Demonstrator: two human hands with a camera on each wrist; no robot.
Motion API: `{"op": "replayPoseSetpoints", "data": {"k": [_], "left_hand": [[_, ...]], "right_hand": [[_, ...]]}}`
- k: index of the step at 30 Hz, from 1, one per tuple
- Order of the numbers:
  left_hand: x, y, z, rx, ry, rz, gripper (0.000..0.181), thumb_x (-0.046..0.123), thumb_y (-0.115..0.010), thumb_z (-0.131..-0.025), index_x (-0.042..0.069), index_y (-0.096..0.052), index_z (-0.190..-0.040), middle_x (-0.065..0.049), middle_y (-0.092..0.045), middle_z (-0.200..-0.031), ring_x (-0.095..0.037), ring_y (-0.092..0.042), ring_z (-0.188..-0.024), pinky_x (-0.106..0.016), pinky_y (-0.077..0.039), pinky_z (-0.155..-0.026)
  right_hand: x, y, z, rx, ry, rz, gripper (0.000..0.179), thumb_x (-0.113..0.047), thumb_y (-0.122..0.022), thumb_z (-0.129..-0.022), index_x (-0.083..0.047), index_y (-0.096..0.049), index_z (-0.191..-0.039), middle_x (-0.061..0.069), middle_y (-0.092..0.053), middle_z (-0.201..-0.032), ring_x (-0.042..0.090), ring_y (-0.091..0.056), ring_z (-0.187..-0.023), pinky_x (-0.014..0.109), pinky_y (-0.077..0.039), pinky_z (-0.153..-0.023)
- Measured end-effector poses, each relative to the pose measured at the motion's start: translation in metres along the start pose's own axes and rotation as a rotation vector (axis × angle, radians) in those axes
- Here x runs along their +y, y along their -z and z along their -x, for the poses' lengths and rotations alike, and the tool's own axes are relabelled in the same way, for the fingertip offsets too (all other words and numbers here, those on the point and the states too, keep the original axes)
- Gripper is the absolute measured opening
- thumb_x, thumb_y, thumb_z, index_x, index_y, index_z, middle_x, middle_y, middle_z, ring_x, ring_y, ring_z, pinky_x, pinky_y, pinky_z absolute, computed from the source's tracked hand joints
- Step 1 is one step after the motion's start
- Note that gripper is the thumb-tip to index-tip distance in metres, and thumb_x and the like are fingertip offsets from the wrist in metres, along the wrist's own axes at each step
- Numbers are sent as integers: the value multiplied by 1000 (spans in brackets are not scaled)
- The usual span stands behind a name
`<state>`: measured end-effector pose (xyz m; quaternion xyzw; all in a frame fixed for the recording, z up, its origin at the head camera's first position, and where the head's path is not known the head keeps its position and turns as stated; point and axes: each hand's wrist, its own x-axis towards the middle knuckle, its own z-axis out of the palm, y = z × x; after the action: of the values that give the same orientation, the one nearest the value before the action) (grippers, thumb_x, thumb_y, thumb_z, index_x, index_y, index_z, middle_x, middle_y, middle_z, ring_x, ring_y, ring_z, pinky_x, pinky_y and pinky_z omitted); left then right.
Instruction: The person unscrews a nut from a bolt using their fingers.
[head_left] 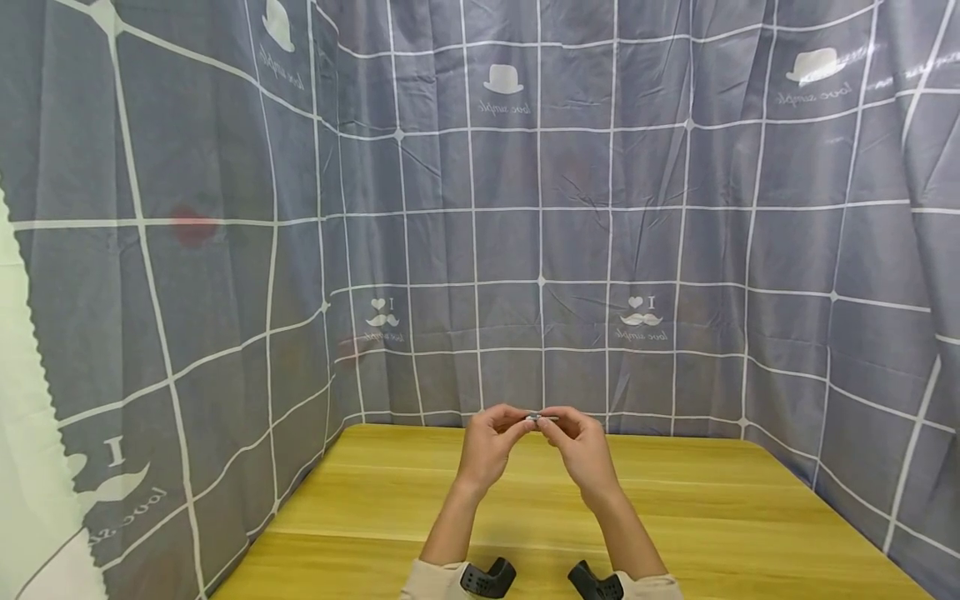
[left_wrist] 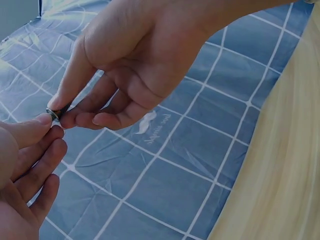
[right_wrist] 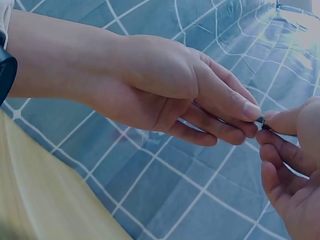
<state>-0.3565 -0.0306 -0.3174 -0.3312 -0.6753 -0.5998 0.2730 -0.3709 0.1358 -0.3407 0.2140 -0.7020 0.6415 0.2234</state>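
Above the table, my left hand (head_left: 483, 450) and right hand (head_left: 583, 450) meet fingertip to fingertip. Between them is a small metal piece (head_left: 534, 417), mostly covered by the fingers. In the left wrist view the piece (left_wrist: 53, 115) shows a shiny round rim and a darker part running toward the right hand (left_wrist: 135, 60). The thumb and forefinger of the left hand (left_wrist: 30, 165) pinch the rim end. From the right wrist side, the left hand (right_wrist: 170, 95) and right hand (right_wrist: 300, 160) pinch the piece (right_wrist: 262, 121) from opposite sides; its exact kind I cannot tell.
A yellow wood-grain table (head_left: 375, 500) lies below the hands. Grey curtains (head_left: 570, 242) with white grid lines hang behind it and along both sides. Black devices are on the left wrist (head_left: 489, 578) and right wrist (head_left: 596, 582). Pale cloth (head_left: 30, 417) hangs at far left.
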Motion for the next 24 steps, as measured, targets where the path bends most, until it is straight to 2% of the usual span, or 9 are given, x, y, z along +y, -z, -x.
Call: {"op": "replayPoseSetpoints", "data": {"k": [6, 10, 13, 16, 19, 24], "left_hand": [[-2, 5, -4, -5, -25, -5, 7, -8, -72, -92, -11, -75, -97, -21, -74, -93, -36, -73, -88, -30, -59, -80], [0, 6, -5, -12, -33, -30, 7, -8, -73, -92, -11, -75, -97, -20, -75, -93, -36, -74, -86, -30, -58, -79], [1, 7, -5, -10, -39, -52, 7, -7, -73, -91, -11, -75, -97, -20, -75, -92, -35, -73, -84, -31, -58, -78], [2, 6, -5, -3, -46, -65, 6, -7, -74, -91, -11, -76, -96, -19, -75, -91, -34, -73, -83, -31, -58, -76], [2, 6, -2, 0, -46, -71, 6, -8, -74, -91, -10, -76, -95, -19, -75, -90, -33, -73, -82, -31, -58, -76], [1, 5, 1, -1, -60, -84, 6, -7, -74, -91, -9, -76, -96, -18, -75, -90, -31, -73, -83, -34, -58, -77]], "right_hand": [[-3, 1, -5, -43, 2, 1, 22, -10, -68, -102, 0, -71, -122, 14, -71, -114, 30, -67, -106, 36, -53, -93], [-5, 1, -7, -35, -43, 31, 21, -17, -67, -103, -1, -73, -116, 11, -72, -105, 25, -65, -97, 35, -53, -87], [-5, 1, -7, -52, -52, 39, 19, -17, -66, -104, 0, -74, -110, 11, -71, -101, 25, -63, -94, 35, -54, -86], [-5, 3, -7, -71, -42, 21, 16, -11, -67, -102, 0, -72, -114, 11, -70, -107, 27, -65, -98, 39, -54, -90], [-6, 5, -4, -81, -53, -1, 22, -11, -69, -101, -2, -69, -121, 12, -69, -113, 28, -67, -102, 44, -55, -93], [-5, 5, -1, -63, -83, 2, 23, -19, -68, -103, 0, -69, -116, 10, -70, -102, 29, -67, -95, 41, -58, -83]]}}
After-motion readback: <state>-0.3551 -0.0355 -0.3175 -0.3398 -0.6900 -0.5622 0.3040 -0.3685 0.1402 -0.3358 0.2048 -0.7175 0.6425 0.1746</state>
